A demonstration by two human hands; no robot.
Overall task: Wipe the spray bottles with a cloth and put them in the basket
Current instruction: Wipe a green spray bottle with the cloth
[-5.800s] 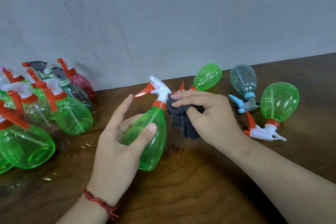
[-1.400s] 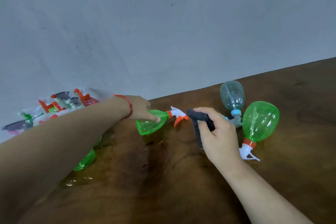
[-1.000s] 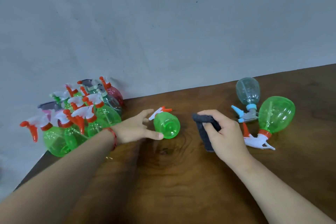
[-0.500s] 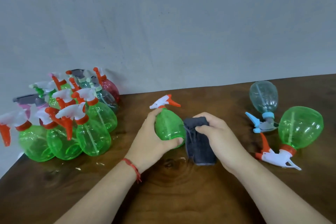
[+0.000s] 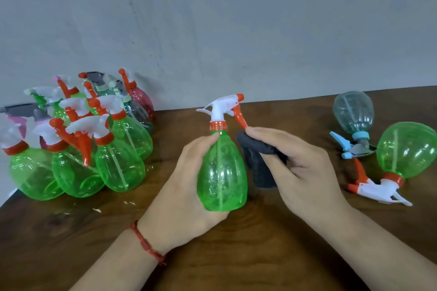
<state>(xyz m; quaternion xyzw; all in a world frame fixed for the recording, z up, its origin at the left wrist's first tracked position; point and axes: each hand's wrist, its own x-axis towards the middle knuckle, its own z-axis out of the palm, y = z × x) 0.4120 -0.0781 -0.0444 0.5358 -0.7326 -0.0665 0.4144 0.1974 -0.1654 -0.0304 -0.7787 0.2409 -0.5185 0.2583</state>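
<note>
Over the bench [image 5: 236,267], the green spray bottle [image 5: 222,179] has come upright since half a second ago. A cluster of bottles [image 5: 78,149] stands at left; two lying bottles [image 5: 406,149] rest at right. The left hand [image 5: 182,201] grips the green bottle's body. The right hand [image 5: 302,177] pinches the dark cloth [image 5: 260,163] just beside it.

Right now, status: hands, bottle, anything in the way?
Left hand grips green spray bottle, upright. Right hand holds dark cloth beside it. Nothing between them. Basket not in view.
</note>
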